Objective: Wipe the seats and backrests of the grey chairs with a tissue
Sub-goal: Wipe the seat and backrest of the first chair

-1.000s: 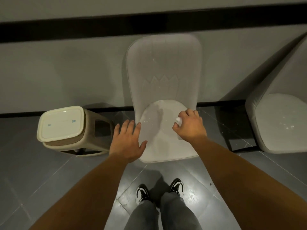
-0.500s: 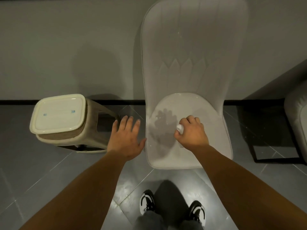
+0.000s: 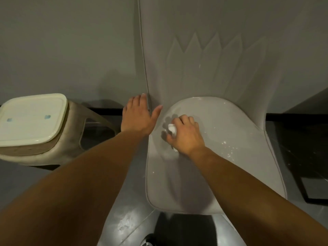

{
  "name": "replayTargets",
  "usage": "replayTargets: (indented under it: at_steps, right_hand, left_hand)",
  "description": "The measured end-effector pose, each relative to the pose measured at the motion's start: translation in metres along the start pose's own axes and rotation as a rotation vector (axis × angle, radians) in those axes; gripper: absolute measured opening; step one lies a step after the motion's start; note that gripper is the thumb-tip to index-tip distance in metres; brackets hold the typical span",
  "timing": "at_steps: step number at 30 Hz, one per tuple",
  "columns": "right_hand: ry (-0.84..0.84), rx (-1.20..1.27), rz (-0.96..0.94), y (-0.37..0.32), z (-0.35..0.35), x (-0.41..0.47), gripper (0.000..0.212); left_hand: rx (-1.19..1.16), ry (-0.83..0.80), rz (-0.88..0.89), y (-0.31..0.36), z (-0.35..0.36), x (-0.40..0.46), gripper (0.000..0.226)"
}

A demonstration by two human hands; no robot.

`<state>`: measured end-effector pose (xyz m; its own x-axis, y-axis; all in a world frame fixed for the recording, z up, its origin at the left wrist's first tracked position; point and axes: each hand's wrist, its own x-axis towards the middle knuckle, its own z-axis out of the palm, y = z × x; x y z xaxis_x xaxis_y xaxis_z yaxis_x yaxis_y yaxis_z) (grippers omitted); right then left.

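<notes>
Right hand [image 3: 186, 135] clenched round a crumpled white tissue [image 3: 171, 129], pressed on the glossy grey padded seat [image 3: 221, 166] at about 10 o'clock of the pad. Left hand [image 3: 137, 115] flat, fingers straight, bracing the left edge of the tall grey stitched backrest [image 3: 204, 59]. Progress: early. White specks remain at 3 o'clock of the seat; backrest looks untouched, other chairs not in view. Versus half a second ago: camera has closed in, left hand moved from beside the seat up to the backrest edge. Cream-lidded beige plastic bin [image 3: 33, 119] at 9 o'clock.
</notes>
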<state>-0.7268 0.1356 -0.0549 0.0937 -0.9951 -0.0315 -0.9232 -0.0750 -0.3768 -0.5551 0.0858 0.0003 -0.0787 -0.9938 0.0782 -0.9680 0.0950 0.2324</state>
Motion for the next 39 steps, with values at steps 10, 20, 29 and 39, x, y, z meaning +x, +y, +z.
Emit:
replayTargets:
  at_steps: [10, 20, 29, 39]
  right_hand:
    - [-0.043, -0.161, 0.048, 0.023, 0.065, 0.041, 0.090]
    - [0.385, -0.148, 0.001, 0.018, 0.074, 0.076, 0.061]
    - [0.019, -0.170, -0.060, 0.009, 0.076, 0.042, 0.087]
    - [-0.195, -0.065, -0.541, -0.025, 0.077, -0.103, 0.094]
  left_hand:
    - [-0.522, 0.178, -0.253, 0.006, 0.065, 0.073, 0.073]
    - [-0.448, 0.441, -0.160, 0.002, 0.089, 0.083, 0.054]
    - [-0.327, 0.529, -0.158, 0.006, 0.087, 0.076, 0.053]
    - [-0.289, 0.490, -0.091, 0.001, 0.080, 0.073, 0.060]
